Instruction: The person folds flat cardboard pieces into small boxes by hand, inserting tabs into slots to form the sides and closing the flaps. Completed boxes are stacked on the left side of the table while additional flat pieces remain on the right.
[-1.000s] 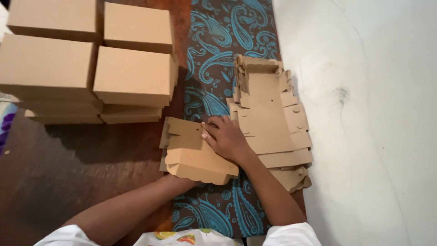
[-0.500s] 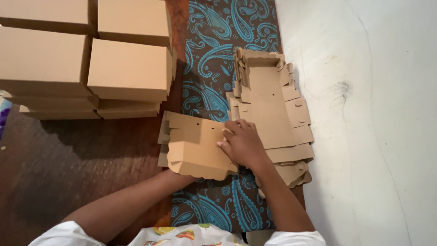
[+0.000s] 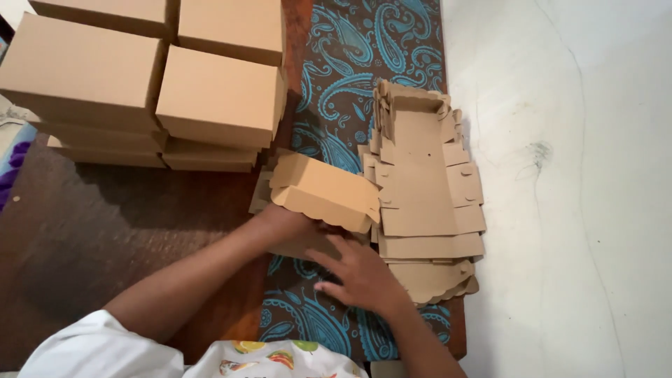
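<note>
— What do you have in the middle of the frame?

— A cardboard box blank [image 3: 318, 192], one scalloped flap raised. My left hand [image 3: 283, 220] is tucked under that flap; I cannot tell how its fingers grip. My right hand [image 3: 360, 273] lies below it, fingers spread and pressing flat on the blank's lower part.

— And around it?

— Just right of centre, touching the blank, a stack of flat blanks [image 3: 423, 203] on the blue paisley cloth [image 3: 350, 77]. Folded boxes [image 3: 140, 84] are piled at the upper left on the brown table [image 3: 91, 238].
</note>
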